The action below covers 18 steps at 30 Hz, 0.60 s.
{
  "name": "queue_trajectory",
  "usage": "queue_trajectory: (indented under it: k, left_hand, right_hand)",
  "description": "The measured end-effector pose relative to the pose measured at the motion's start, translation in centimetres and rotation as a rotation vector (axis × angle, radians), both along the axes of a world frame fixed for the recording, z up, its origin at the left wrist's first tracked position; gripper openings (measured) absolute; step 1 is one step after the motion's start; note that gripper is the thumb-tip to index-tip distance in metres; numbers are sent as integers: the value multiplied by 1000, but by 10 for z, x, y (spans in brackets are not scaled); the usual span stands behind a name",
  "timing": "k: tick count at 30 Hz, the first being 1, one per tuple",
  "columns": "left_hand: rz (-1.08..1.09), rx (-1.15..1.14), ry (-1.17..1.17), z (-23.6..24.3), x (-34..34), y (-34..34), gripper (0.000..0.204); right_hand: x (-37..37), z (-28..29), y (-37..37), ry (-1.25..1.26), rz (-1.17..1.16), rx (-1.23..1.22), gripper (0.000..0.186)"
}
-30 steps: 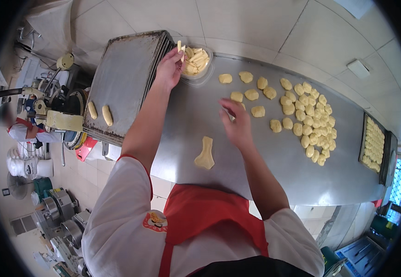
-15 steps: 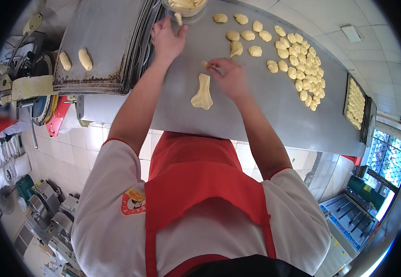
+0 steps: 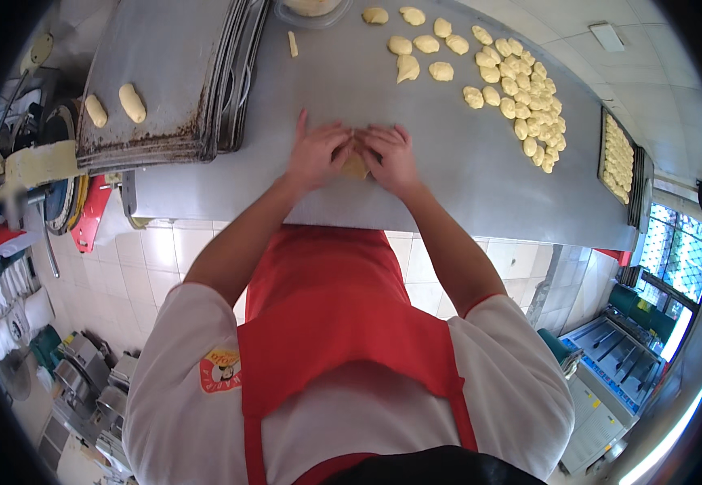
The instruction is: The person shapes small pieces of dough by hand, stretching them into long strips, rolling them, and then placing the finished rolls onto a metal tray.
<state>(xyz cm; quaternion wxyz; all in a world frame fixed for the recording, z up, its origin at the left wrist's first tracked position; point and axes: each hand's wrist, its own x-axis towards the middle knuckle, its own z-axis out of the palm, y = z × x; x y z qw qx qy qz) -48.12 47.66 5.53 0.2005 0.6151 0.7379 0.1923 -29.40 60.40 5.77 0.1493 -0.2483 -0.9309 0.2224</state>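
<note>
My left hand [image 3: 317, 155] and my right hand [image 3: 389, 158] meet near the front edge of the steel worktable. Their fingers curl in at the far end of a flattened piece of dough [image 3: 356, 167], gripping it from both sides. Only the dough's near part shows between the hands; the fingertips cover the rest. Farther off lies a small pale yellow strip [image 3: 293, 44] by itself. Behind it, a clear round tub [image 3: 315, 18] with pale contents is cut off by the upper rim.
Several dough pieces [image 3: 441, 71] are spaced out at the back, beside a dense cluster of dough balls [image 3: 533, 105]. Stacked baking trays [image 3: 165, 73] stand at left, the top one bearing two dough rolls [image 3: 132, 103]. A filled tray [image 3: 616, 159] sits at the far right.
My left hand has come back from the tub to the dough, and my right hand has moved slightly nearer to me. The dough, fully visible before, is now mostly covered.
</note>
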Motion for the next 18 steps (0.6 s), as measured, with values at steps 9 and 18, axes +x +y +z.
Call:
queue_trajectory:
  k: [9, 18]
  left_hand:
    - [-59, -18, 98, 25, 4, -4, 49]
    - [-86, 68, 134, 15, 3, -13, 59]
  right_hand:
    - [11, 14, -6, -84, -35, 43, 42]
    - [10, 11, -17, -113, -88, 56, 45]
